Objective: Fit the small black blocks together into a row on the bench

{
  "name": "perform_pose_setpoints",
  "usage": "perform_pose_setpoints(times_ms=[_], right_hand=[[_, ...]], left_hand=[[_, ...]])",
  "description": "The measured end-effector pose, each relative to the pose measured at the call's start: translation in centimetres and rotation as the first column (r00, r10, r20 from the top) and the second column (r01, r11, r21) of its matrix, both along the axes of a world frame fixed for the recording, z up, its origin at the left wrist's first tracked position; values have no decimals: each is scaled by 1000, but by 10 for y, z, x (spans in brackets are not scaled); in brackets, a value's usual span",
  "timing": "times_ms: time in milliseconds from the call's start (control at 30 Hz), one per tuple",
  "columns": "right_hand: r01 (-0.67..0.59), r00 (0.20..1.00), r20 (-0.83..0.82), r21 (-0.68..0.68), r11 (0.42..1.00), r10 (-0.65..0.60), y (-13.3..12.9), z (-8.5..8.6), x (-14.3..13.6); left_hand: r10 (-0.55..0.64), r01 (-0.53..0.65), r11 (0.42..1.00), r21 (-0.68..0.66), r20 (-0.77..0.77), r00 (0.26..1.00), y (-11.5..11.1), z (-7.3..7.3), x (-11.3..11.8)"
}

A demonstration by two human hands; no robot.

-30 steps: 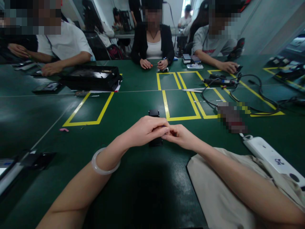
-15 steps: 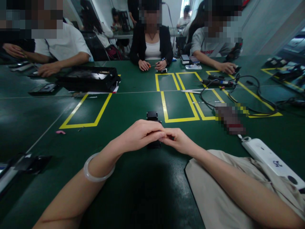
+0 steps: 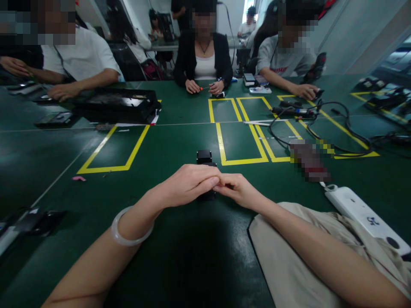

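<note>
My left hand [image 3: 189,184] and my right hand [image 3: 239,188] are clasped together above the table. The left fingers fold over the right fingertips, and the left thumb presses against them. I see no object between them. Directly under the joined hands, a small black object with a blocky end [image 3: 204,156] lies on the green table [image 3: 180,248]; the hands hide its middle, so I cannot tell whether they touch it. A pale translucent bangle [image 3: 117,229] circles my left wrist.
Yellow tape outlines [image 3: 244,161] mark the table. A white power strip [image 3: 369,218] and black cables [image 3: 349,124] lie to the right, a black tray-like case [image 3: 128,109] to the far left. Beige cloth [image 3: 289,248] is under my right forearm. Several people sit opposite.
The view has shifted very slightly. My hands keep the same clasped pose over the black object.
</note>
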State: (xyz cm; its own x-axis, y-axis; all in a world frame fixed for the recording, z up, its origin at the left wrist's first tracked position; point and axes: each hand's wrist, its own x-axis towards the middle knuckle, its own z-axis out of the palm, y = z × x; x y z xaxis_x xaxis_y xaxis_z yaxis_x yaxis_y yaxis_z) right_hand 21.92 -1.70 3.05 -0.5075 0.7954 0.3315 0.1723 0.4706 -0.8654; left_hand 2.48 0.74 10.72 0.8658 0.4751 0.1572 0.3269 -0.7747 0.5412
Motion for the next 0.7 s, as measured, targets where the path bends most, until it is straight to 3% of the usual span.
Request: perform_pose_setpoints(times_ms=[233,467,700], right_hand=[[3,999,43,-63,998,0,-1,-6,-2],[-5,998,60,-160,987,15,1,-8,6],[121,990,-43,-273,954,-138,11,-4,18]], left_hand=[[1,6,996,-84,80,997,3,-3,-1],[23,-14,998,-55,165,986,-1,-5,4],[108,-111,993,38,69,992,-1,-5,5]])
